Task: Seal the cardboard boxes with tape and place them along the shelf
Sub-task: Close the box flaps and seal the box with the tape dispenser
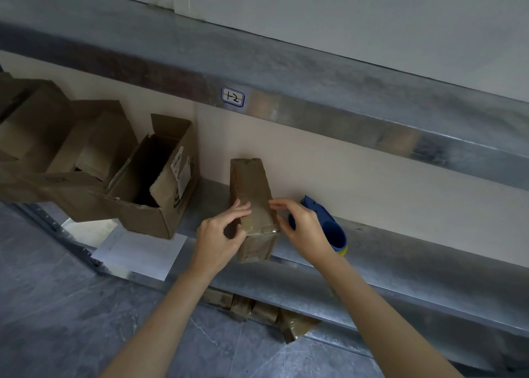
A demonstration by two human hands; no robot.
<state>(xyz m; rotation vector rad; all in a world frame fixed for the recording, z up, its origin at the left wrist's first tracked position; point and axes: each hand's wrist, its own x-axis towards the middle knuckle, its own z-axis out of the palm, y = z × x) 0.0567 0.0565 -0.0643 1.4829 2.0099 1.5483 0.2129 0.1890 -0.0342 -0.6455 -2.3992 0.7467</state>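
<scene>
**Dim flat indoor light, wide-angle warp, soft edges**

Light is diffuse and greyish; the source is not in view. No hard shadows anywhere. There is a small dark pocket where the left hand meets the small box. The inside of the open carton is near black. Boxes under the lower shelf sit in shade. The upper shelf rail shows smeared brownish reflections and a mild sheen, nothing blown out. Tiny glint on the tape at the box's near corner. The white sheet is the brightest patch. The centre is fairly sharp and the handwritten label is readable. The left-edge cartons are soft. Shelf lines tilt and bow toward the frame edges, and the corners look smeary.
</scene>
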